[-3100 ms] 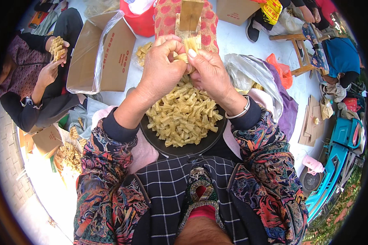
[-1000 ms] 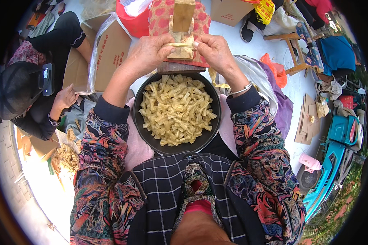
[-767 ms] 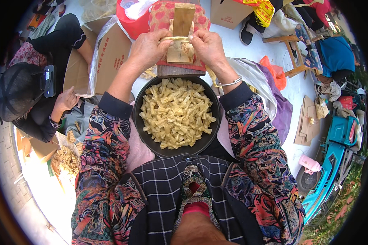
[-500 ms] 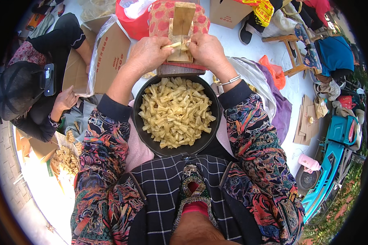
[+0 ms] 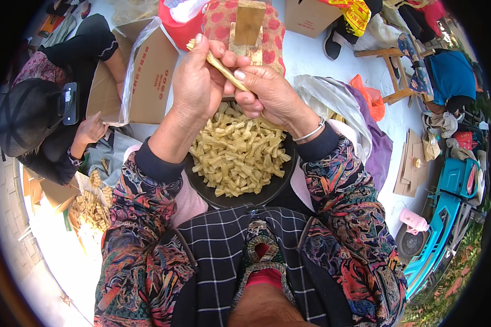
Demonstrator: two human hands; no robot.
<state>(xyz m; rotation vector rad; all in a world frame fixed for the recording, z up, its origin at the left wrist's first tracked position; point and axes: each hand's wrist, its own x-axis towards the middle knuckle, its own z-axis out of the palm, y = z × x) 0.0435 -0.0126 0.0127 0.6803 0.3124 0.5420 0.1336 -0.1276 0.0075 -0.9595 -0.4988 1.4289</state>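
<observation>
So a tan strip is being held up in the air, between the pan and the wooden block as seen from above. Its upper stretch is clasped between the thumb and curled fingers of the left hand, with the tip poking out past the thumb. The lower end is pinched between thumb and forefinger of the right hand, so both hands are occupied. It's tilted, high end to the left, and seems bunched into a thin bundle, though whether it's folded or rolled can't be made out. Something pale can be glimpsed under the right hand too, but any link to the strip is hidden.

The pan is heaped with short pieces, narrow in the middle and flared at the ends, and partly covered by the hands. Past them, the block is stood upright on a wooden base, set on a spotted cloth. Whether the base is touched by any fingers can't be judged from this angle.

Going by the grip, a gathering or shaping step looks to be in hand. For the next move, a snug two-handed pinch is probably called for, with the loose tip minded so the bundle isn't sprung open.
</observation>
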